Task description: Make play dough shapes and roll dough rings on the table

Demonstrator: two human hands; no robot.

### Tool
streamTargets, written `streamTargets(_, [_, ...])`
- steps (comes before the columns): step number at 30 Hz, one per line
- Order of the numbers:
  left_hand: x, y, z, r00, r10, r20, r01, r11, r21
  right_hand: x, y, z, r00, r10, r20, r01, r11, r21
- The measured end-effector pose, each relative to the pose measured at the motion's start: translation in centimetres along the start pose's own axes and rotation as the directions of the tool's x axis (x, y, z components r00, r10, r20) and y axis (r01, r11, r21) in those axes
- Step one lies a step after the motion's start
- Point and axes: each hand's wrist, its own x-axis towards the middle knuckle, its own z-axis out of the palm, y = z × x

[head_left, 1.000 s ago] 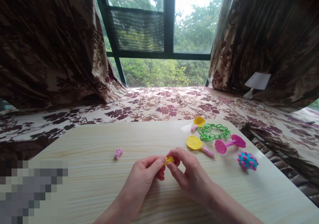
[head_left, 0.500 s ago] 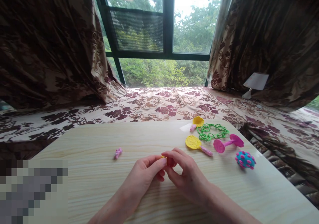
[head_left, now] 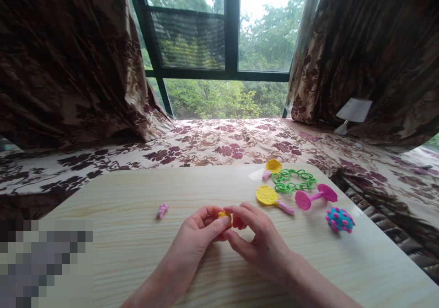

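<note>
My left hand (head_left: 199, 230) pinches the yellow piece (head_left: 225, 216) between thumb and fingers; my right hand (head_left: 257, 232), half curled, meets it fingertip-to-fingertip above the worktop (head_left: 133, 253).

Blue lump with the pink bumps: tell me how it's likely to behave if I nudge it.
The blue lump would probably roll, since its outline is rounded, though unevenly, because pink bumps stud its surface. Those bumps should also make it less slippery to grip. A hard push might knock one loose, as they look like separate bits stuck on.
</note>
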Motion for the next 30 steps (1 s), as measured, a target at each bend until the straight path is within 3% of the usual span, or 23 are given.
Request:
streamTargets(8, [-0.2, -0.4, -0.4, 0.997, -0.022, 0.076, 0.022, 1.0, 0.001, -0.2, -0.3, 0.1, 0.999, 0.029, -0.024, -0.029, 0.999, 0.014])
streamTargets(12, [0.0, -0.5, -0.2, 0.995, -0.031, 0.094, 0.037, 0.998, -0.059, -0.1, -0.4, 0.1, 0.992, 0.12, -0.033, -0.115, 0.984, 0.136])
streamTargets(15, [0.1, -0.7, -0.2, 1.0, -0.007, -0.022, 0.007, 1.0, -0.005, 0.2, -0.2, 0.2, 0.966, 0.258, -0.001, -0.241, 0.904, 0.352])
streamTargets(18, [0.2, -0.8, -0.5, 0.982, 0.127, -0.138, -0.101, 0.978, 0.181, 0.5, -0.1, 0.2, 0.944, 0.319, 0.082, -0.311, 0.782, 0.539])
streamTargets(20, [0.2, -0.7, -0.7, 0.972, 0.188, -0.141, -0.144, 0.95, 0.277, 0.5, 0.0, 0.2, 0.944, 0.31, 0.114, -0.314, 0.735, 0.601])
streamTargets(23, [0.2, -0.6, -0.7, 0.979, 0.191, -0.078, -0.162, 0.947, 0.276, 0.4, 0.2, 0.3, 0.947, 0.307, 0.093, -0.291, 0.701, 0.651])
streamTargets(27, [0.0, -0.6, -0.3, 0.983, 0.175, 0.051, -0.182, 0.952, 0.244, 0.3, 0.7, 0.3, 0.946, 0.318, 0.055, -0.28, 0.722, 0.633])
streamTargets(30, [-0.2, -0.5, -0.3, 0.981, 0.186, 0.047, -0.191, 0.919, 0.345, 0.3, 0.7, 0.2, 0.956, 0.293, 0.027, -0.263, 0.812, 0.52])
